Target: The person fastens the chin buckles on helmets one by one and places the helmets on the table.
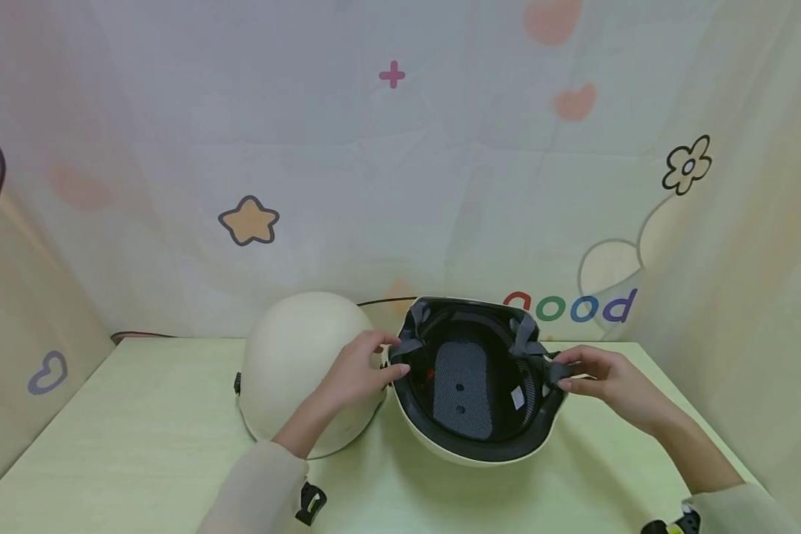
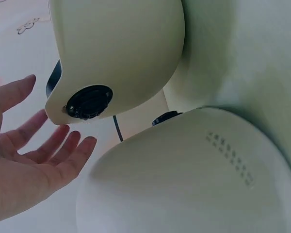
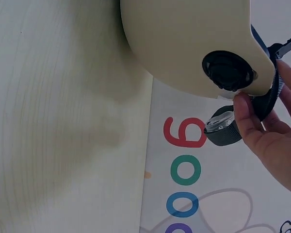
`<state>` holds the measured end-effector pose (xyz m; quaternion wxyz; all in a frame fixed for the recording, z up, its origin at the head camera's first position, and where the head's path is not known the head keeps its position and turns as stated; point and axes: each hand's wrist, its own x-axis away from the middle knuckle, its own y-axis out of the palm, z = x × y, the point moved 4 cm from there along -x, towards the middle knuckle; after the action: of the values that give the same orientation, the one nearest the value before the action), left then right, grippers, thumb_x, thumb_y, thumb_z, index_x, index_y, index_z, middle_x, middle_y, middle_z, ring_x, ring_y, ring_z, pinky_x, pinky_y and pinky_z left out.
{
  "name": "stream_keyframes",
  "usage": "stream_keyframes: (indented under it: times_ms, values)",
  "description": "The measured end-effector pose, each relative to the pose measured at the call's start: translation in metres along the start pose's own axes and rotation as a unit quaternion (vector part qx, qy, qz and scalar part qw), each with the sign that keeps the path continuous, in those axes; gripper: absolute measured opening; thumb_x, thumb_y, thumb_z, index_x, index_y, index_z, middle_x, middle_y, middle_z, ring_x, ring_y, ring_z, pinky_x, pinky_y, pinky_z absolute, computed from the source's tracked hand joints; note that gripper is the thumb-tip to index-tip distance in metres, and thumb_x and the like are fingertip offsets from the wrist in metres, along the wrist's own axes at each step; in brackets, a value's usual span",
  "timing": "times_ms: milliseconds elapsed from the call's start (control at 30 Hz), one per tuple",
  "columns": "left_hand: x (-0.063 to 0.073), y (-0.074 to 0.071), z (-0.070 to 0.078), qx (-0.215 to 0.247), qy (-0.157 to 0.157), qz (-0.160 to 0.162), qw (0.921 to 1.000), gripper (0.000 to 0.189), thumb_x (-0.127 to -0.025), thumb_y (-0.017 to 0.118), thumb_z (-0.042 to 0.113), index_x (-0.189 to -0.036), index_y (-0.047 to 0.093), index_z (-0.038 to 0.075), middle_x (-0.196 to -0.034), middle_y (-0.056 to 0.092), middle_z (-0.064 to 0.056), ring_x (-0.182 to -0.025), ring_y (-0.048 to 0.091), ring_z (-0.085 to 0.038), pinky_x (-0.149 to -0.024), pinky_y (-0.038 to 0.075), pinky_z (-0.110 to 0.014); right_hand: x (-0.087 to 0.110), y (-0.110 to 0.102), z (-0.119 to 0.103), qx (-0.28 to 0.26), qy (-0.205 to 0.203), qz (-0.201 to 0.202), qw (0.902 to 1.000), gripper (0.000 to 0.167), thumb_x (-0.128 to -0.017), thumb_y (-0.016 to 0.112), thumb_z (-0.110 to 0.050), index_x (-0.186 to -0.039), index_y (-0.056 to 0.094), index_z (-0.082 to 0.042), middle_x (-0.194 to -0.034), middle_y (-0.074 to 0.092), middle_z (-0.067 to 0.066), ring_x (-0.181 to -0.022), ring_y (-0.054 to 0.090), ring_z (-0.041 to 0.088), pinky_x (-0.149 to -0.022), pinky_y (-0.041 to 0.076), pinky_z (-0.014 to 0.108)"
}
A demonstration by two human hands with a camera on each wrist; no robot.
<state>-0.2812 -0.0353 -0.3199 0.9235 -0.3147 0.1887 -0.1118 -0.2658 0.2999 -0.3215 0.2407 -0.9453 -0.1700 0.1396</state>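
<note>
A cream helmet point(image 1: 487, 452) is turned upside down on the table, its black padded inside facing up and its dark straps lying over the rim. My left hand point(image 1: 360, 367) is at its left edge; the left wrist view shows the fingers spread loosely beside the rim, near a round black knob point(image 2: 89, 102). At the right edge, my right hand point(image 1: 604, 378) pinches the black chin strap point(image 3: 227, 137), with the thumb right under the rim. A second cream helmet point(image 1: 300, 356) stands dome up to the left, partly behind my left forearm.
The pale green table point(image 1: 153, 430) ends at a printed curtain point(image 1: 400, 200) with hearts, a star and coloured letters. A dark cable point(image 1: 387, 300) runs along behind the helmets. Side curtains close in at left and right.
</note>
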Motion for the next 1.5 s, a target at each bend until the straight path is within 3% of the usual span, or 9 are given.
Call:
stream_keyframes:
  times_ms: [167,367,567,700,800,1000,1133,1267,1500]
  values:
    - [-0.012,0.001,0.005,-0.036,0.038,-0.032,0.9981,0.036,-0.083,0.067,0.015,-0.116,0.058,0.004,-0.119,0.056,-0.011,-0.114,0.048,-0.028,-0.095,0.037,-0.042,0.0,0.0,0.0,-0.003,0.003,0.0,1.0,0.025,-0.085,0.063,-0.006,-0.106,0.056,0.005,-0.1,0.059,0.006,-0.092,0.06,0.016,-0.077,0.049,0.029]
    - [-0.025,0.003,0.018,-0.072,0.067,-0.081,0.9918,0.038,-0.083,0.067,0.011,-0.119,0.057,0.005,-0.121,0.056,-0.01,-0.116,0.048,-0.026,-0.095,0.037,-0.04,0.0,0.001,0.001,-0.007,0.002,-0.003,1.0,0.026,-0.084,0.063,-0.004,-0.107,0.056,0.006,-0.101,0.059,0.006,-0.09,0.06,0.016,-0.075,0.05,0.028]
    - [-0.035,0.012,0.024,-0.129,0.101,-0.122,0.9788,0.038,-0.082,0.068,0.009,-0.118,0.057,0.003,-0.12,0.056,-0.011,-0.116,0.046,-0.029,-0.096,0.036,-0.04,0.0,0.001,0.001,0.0,0.009,-0.003,1.0,0.026,-0.084,0.064,-0.006,-0.107,0.057,0.005,-0.102,0.058,0.007,-0.091,0.059,0.015,-0.076,0.05,0.028]
    - [-0.036,0.018,0.021,-0.175,0.1,-0.139,0.9696,0.037,-0.083,0.068,0.012,-0.117,0.058,0.003,-0.121,0.055,-0.012,-0.116,0.045,-0.031,-0.097,0.035,-0.041,-0.001,0.0,-0.001,0.004,0.007,-0.005,1.0,0.026,-0.085,0.063,-0.007,-0.107,0.057,0.005,-0.102,0.058,0.008,-0.092,0.059,0.016,-0.077,0.049,0.028]
    - [-0.037,0.021,0.019,-0.187,0.087,-0.14,0.9684,0.036,-0.082,0.068,0.011,-0.116,0.058,0.004,-0.12,0.054,-0.013,-0.115,0.045,-0.031,-0.094,0.037,-0.041,-0.001,0.001,-0.002,0.003,0.006,-0.006,1.0,0.026,-0.084,0.064,-0.007,-0.107,0.057,0.005,-0.102,0.058,0.008,-0.092,0.06,0.015,-0.077,0.049,0.028]
    - [-0.036,0.024,0.017,-0.179,0.077,-0.121,0.9734,0.034,-0.079,0.067,0.002,-0.113,0.061,0.004,-0.104,0.053,-0.01,-0.096,0.05,-0.026,-0.079,0.043,-0.037,-0.001,0.003,-0.005,-0.002,0.003,-0.007,1.0,0.026,-0.085,0.063,-0.005,-0.107,0.056,0.007,-0.101,0.058,0.009,-0.091,0.059,0.015,-0.076,0.05,0.027]
    - [-0.036,0.026,0.015,-0.174,0.076,-0.114,0.9751,0.032,-0.08,0.063,-0.001,-0.112,0.063,0.004,-0.102,0.051,-0.008,-0.091,0.049,-0.023,-0.073,0.043,-0.034,0.0,0.003,-0.006,-0.008,0.0,-0.01,0.9999,0.025,-0.085,0.062,-0.003,-0.107,0.056,0.007,-0.102,0.058,0.008,-0.09,0.059,0.015,-0.075,0.05,0.026]
    - [-0.035,0.026,0.015,-0.174,0.086,-0.108,0.975,0.023,-0.081,0.061,-0.003,-0.102,0.066,0.003,-0.104,0.051,-0.009,-0.094,0.05,-0.025,-0.075,0.043,-0.037,0.0,0.004,-0.006,-0.009,-0.008,-0.016,0.9998,0.024,-0.085,0.061,-0.003,-0.106,0.055,0.008,-0.101,0.058,0.008,-0.089,0.059,0.015,-0.075,0.05,0.027]
    - [-0.033,0.023,0.014,-0.172,0.125,-0.103,0.9717,0.012,-0.078,0.061,-0.005,-0.087,0.064,0.003,-0.091,0.057,-0.009,-0.087,0.053,-0.026,-0.077,0.044,-0.038,0.0,0.004,-0.006,0.0,0.014,-0.009,0.9999,0.028,-0.084,0.064,-0.007,-0.107,0.056,0.005,-0.102,0.059,0.007,-0.091,0.06,0.015,-0.076,0.05,0.028]
